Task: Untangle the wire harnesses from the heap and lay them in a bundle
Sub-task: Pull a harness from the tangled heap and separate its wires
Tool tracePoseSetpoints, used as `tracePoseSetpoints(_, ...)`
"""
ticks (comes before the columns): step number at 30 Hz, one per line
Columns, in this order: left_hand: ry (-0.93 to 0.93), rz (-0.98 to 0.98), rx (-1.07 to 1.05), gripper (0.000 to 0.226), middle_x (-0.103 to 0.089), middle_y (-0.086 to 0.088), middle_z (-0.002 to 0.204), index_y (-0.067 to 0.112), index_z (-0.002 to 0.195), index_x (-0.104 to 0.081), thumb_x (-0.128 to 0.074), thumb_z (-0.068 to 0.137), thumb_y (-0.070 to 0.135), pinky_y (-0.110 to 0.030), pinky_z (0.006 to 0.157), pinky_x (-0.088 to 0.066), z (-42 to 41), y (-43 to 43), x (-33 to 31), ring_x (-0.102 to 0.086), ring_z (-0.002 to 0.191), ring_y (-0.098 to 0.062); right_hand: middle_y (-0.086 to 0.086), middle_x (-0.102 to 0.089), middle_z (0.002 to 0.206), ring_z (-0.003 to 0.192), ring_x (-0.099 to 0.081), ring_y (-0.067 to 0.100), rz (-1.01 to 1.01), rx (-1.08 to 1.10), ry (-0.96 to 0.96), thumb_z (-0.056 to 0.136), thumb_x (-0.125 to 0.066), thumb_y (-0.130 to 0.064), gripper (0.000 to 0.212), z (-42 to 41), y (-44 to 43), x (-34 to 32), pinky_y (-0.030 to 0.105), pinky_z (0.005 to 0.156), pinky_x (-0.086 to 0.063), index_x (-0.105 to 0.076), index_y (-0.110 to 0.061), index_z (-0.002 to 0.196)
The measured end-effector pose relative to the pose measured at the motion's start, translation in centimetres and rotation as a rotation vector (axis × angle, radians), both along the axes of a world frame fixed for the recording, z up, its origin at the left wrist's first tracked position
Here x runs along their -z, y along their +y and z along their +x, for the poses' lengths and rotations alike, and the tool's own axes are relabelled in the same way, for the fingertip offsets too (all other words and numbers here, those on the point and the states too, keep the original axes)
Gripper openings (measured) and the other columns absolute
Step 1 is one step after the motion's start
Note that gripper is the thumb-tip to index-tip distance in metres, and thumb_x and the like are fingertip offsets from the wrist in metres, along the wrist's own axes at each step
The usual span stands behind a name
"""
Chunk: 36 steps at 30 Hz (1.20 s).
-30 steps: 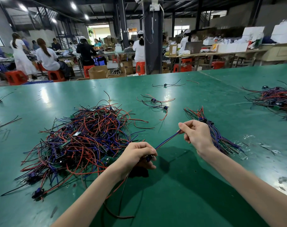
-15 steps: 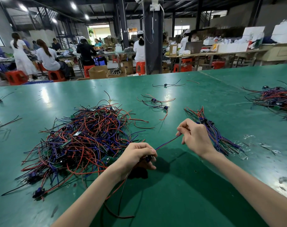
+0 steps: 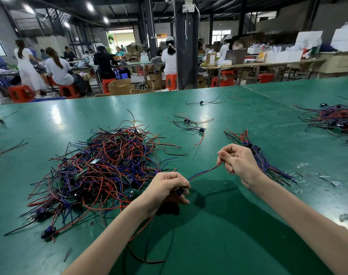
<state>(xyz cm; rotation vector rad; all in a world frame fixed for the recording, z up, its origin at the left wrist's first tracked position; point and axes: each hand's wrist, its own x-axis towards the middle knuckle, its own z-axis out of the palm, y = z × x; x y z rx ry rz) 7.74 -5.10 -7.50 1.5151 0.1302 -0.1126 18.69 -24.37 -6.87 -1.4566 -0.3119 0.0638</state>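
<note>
- Holding one wire harness (image 3: 203, 172) between both hands: the left hand (image 3: 165, 190) curls round its dark connector (image 3: 179, 191) end, and the right hand (image 3: 238, 163) pinches the red and blue leads between thumb and fingers.
- The held stretch sags slightly between the hands, above the green table (image 3: 228, 225); more red and black leads trail from under the left hand towards six o'clock.
- The tangled heap (image 3: 101, 169) lies at ten o'clock from the left hand, just beside it.
- The finished bundle (image 3: 276, 171) lies just behind the right hand, running from twelve to four o'clock of it.
- To do this step well, I judge, the right hand should slide along the leads to straighten them, while the left holds the connector firm.
- The trailing leads should be drawn free of the heap's edge before laying, connector beside the bundle's connectors, leads parallel.
- A snag could drag other harnesses along.
</note>
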Motion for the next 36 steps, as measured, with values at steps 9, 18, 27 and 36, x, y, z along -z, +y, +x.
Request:
tracePoseSetpoints(9, 0.003, 0.004, -0.006, 0.036, -0.060, -0.013, 0.061, 0.009, 0.056, -0.067, -0.055, 0.087, -0.003, -0.030, 0.050, -0.055, -0.15, -0.17, -0.12, -0.055, 0.044, -0.019, 0.004, -0.059, 0.048, 0.026, -0.025, 0.005, 0.046, -0.042, 0.077, 0.093, -0.047, 0.007, 0.021, 0.01, 0.03, -0.05, 0.010, 0.036, -0.018, -0.051, 0.002, 0.073)
tracePoseSetpoints(18, -0.015, 0.017, -0.060, 0.033, -0.061, -0.011, 0.062, 0.009, 0.059, -0.067, -0.056, 0.088, -0.002, -0.030, 0.051, -0.056, -0.13, -0.43, -0.13, -0.057, 0.043, -0.021, 0.003, -0.055, 0.047, 0.025, -0.022, 0.004, 0.039, -0.072, 0.143, 0.095, -0.044, 0.004, 0.024, -0.01, 0.28, 0.04, 0.008, 0.035, -0.016, -0.047, 0.000, 0.072)
tracePoseSetpoints(27, -0.004, 0.036, -0.067, 0.022, -0.059, -0.010, 0.060, 0.003, 0.066, -0.064, -0.057, 0.087, -0.002, -0.030, 0.051, -0.057, -0.18, -0.79, -0.37, -0.055, 0.043, -0.019, 0.004, -0.050, 0.045, 0.025, -0.018, 0.004, 0.032, -0.129, 0.182, 0.096, -0.044, 0.002, 0.025, -0.14, 0.33, -0.10, 0.008, 0.037, -0.014, -0.045, -0.003, 0.071)
tracePoseSetpoints(36, -0.019, 0.047, -0.066, 0.021, -0.060, -0.008, 0.056, 0.001, 0.069, -0.063, -0.056, 0.088, -0.003, -0.028, 0.048, -0.055, -0.29, -0.62, -0.49, -0.055, 0.041, -0.019, 0.003, -0.052, 0.046, 0.025, -0.019, 0.003, 0.041, -0.147, 0.177, 0.097, -0.043, 0.001, 0.025, -0.10, 0.34, 0.13, 0.008, 0.035, -0.017, -0.045, -0.003, 0.072)
